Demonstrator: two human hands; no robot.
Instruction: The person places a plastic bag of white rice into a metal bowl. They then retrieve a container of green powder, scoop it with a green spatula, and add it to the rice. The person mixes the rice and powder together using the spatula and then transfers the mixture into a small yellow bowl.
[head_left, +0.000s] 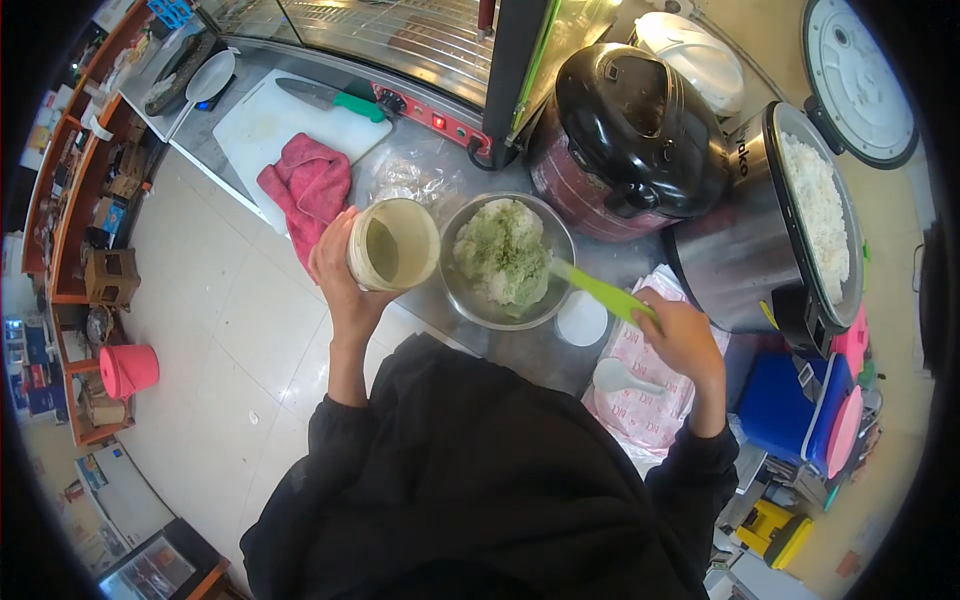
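Observation:
My left hand (339, 255) grips a whitish plastic tub (394, 244), tilted so that its inside shows; green powder (382, 251) lies within. Just right of it, a stainless steel bowl (555, 300) stands on the metal counter. White rice (499, 247) fills its middle, dusted with green powder on top. In my right hand (681, 337) is a lime-green handled utensil (607, 292); its pale tip reaches the bowl's right side, touching or just over the rice. A white round lid (582, 318) rests by the bowl, and a white spoon (626, 377) lies on printed paper sheets (649, 405).
Behind the bowl are a closed rice cooker (630, 135) and an open cooker (742, 232) full of rice. A glass display warmer (375, 45) borders the back. Leftward lie a red cloth (311, 180), a cutting board (255, 120), a green-handled knife (330, 97) and a clear plastic bag (412, 172).

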